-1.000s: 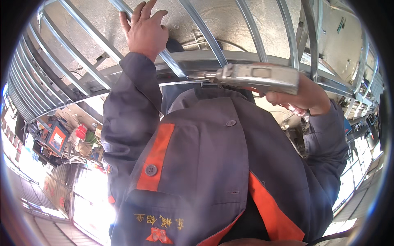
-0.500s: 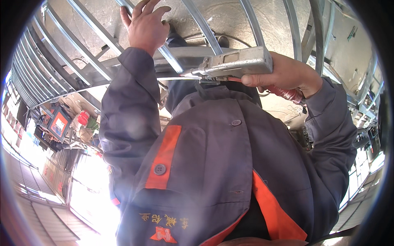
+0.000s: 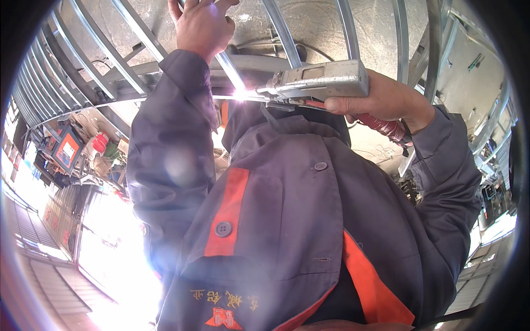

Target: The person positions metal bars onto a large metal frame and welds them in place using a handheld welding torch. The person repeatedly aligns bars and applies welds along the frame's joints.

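Left hand point(image 3: 205, 32) splayed, right hand point(image 3: 389, 99) curled

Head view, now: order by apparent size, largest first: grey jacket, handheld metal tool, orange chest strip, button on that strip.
1. Grey jacket
2. Handheld metal tool and orange chest strip: too alike to rank
3. Button

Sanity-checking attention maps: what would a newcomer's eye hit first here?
First, the white-violet flare in the upper middle, at the near end of a shiny metal bar, by the tip of a boxy grey tool. Next, that tool itself, right of the flare, held in the right grip. Then the orange strip on the dark jacket, below the flare.
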A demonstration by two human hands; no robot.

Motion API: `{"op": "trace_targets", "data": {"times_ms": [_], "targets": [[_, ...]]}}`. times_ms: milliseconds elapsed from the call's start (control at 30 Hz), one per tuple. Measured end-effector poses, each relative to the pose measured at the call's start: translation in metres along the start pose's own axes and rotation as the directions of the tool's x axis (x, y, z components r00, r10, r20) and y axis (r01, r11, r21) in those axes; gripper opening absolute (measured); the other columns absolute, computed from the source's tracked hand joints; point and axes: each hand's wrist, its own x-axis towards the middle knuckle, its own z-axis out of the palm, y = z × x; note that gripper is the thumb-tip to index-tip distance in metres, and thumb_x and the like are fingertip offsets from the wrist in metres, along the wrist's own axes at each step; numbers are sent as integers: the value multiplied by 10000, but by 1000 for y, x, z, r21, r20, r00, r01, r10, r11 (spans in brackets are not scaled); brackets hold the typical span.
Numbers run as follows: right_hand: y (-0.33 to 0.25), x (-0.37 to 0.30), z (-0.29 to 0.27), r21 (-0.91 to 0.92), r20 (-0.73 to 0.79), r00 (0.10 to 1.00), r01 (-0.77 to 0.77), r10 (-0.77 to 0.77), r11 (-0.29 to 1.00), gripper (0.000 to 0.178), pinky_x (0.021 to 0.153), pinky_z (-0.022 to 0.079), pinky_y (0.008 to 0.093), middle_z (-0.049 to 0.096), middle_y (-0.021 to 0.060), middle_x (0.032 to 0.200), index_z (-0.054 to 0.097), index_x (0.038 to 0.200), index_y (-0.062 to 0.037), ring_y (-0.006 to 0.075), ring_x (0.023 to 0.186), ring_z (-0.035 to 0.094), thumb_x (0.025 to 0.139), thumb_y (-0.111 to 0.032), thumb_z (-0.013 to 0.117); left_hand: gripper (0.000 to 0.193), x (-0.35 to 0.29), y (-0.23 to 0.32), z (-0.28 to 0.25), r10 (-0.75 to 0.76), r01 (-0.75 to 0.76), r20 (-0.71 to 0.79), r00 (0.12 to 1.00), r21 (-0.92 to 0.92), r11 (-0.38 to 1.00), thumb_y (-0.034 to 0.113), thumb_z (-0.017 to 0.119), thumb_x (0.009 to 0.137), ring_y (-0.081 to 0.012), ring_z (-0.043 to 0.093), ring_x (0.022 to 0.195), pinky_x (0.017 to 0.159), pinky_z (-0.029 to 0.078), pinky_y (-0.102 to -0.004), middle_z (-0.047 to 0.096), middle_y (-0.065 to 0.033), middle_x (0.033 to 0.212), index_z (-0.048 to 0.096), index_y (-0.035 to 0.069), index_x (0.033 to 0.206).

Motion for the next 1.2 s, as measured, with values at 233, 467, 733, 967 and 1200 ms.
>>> {"op": "trace_targets", "data": {"times_ms": [233, 467, 733, 967, 1200], "targets": [[1, -1, -4, -67, -15, 996, -89, 88, 994, 568, 659, 537, 276, 706, 24, 1076, 610, 1344, -53, 110, 755, 618, 937, -418, 766, 369, 1, -1, -2, -18, 20, 47, 999, -26, 999, 115, 677, 787, -264, 428, 1424, 1261, 67, -662, 602, -20, 1432, 755, 183, 1142], [2, -5, -5, 6, 1, 1000, -21, 21, 1000, 615, 661, 539, 280, 691, 42, 1076, 575, 1384, -53, 112, 773, 620, 928, -417, 772, 342, 1, -3, 2, -15, 15, 13, 1000, -22, 1000, 90, 668, 783, -274, 444, 1410, 1259, 73, -663, 618, -23, 1413, 765, 177, 1099], [9, -5, -7, -56, -34, 998, -62, 61, 996, 641, 668, 553, 295, 675, 54, 1065, 588, 1379, -54, 124, 770, 630, 912, -448, 780, 349, 0, -11, 11, 38, -39, -22, 999, -47, 998, 83, 657, 762, -292, 461, 1396, 1256, 87, -662, 636, -49, 1388, 766, 164, 1084], [11, -9, -9, -35, -45, 996, -78, 76, 996, 690, 671, 555, 293, 664, 60, 1038, 577, 1389, -37, 125, 780, 635, 901, -479, 787, 381, 3, -5, 2, -75, 102, 189, 979, -135, 986, -11, 563, 862, -302, 361, 1484, 1309, 166, -465, 536, -90, 1518, 730, 90, 1190], [9, -16, -10, -5, -50, 996, -76, 75, 997, 673, 717, 558, 299, 678, 69, 1025, 536, 1458, -17, 133, 827, 642, 928, -340, 797, 375, 1, -2, 1, -127, 149, 130, 983, -174, 974, 37, 605, 824, -267, 426, 1440, 1287, 87, -609, 593, -43, 1458, 752, 140, 1153]]}}
